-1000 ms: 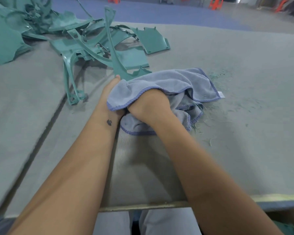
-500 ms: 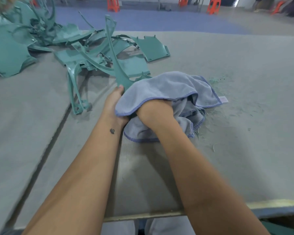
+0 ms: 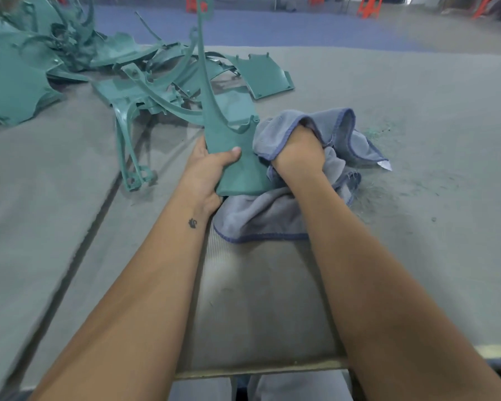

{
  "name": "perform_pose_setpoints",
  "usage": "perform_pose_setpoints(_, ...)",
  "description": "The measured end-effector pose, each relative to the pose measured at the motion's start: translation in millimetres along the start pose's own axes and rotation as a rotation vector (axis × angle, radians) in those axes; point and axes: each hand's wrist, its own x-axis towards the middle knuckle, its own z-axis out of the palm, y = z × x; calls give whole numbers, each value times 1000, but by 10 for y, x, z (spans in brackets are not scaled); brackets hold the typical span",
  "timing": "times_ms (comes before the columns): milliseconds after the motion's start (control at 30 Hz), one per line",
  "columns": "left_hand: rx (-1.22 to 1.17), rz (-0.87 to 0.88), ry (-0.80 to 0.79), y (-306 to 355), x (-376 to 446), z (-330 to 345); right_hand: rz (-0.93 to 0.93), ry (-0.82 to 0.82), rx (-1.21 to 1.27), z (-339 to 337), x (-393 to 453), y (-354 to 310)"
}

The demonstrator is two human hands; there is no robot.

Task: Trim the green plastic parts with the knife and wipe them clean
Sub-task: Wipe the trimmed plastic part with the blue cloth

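Note:
A long green plastic part [image 3: 229,151] with a wide flat base and a thin curved arm stands tilted up from the table. My left hand [image 3: 206,172] grips its base, thumb across the front face. My right hand [image 3: 297,153] clutches a grey-blue cloth [image 3: 272,212] bunched against the part's right edge; the fingers are hidden in the folds. No knife is visible.
A heap of green plastic parts [image 3: 122,70] covers the far left of the grey felt table [image 3: 417,227]. Green shavings [image 3: 379,131] lie right of the cloth. A seam [image 3: 78,241] runs along the table on the left. Orange stools [image 3: 369,7] stand beyond.
The cloth has slid off the part's base to the right, baring the green face and my left thumb. The part's thin arm now stands higher and more upright.

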Motion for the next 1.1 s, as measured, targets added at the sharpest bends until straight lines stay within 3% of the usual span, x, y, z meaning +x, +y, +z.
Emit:
perform_pose_setpoints(67, -43, 4, 35, -4, 27, 11, -20, -53, -16, 40, 26, 33)
perform_pose_setpoints(167, -148, -24, 52, -3, 61, 28, -176, -316, -150, 32, 5, 113)
perform_pose_setpoints(267, -193, -109, 29, 12, 50, 57, -243, -445, -92, -9, -82, 155)
perform_pose_setpoints(333, -197, -121, 46, 13, 34, 63, -175, -366, -122, 68, -89, 118)
perform_pose_setpoints(500, -125, -91, 55, 31, -7, 29, 64, 4, 19, 170, 2, 19)
perform_pose_setpoints(667, 16, -47, 26, 117, 41, -41, -66, 59, -153, 168, -14, 140)
perform_pose_setpoints(800, 1, -123, 67, 239, 56, -155, -167, 101, -533, 5, -5, 291)
perform_pose_setpoints(833, -33, -184, 76, 279, 43, -205, -116, 77, -440, -35, 4, 346)
perform_pose_setpoints(867, -72, -251, 61, 321, 18, -250, -46, 54, -184, -69, -12, 382)
perform_pose_setpoints(967, -47, -390, -85, 408, -37, -359, 287, 33, 1076, -170, -233, 316)
perform_pose_setpoints(1000, 14, -400, -129, 407, -43, -369, 388, 6, 1259, -183, -218, 321)
perform_pose_setpoints(1033, 72, -390, -170, 399, -43, -365, 439, -89, 1292, -198, -235, 289)
perform_pose_setpoints(1100, 133, -338, -220, 377, -46, -326, 349, -273, 1173, -158, -266, 213)
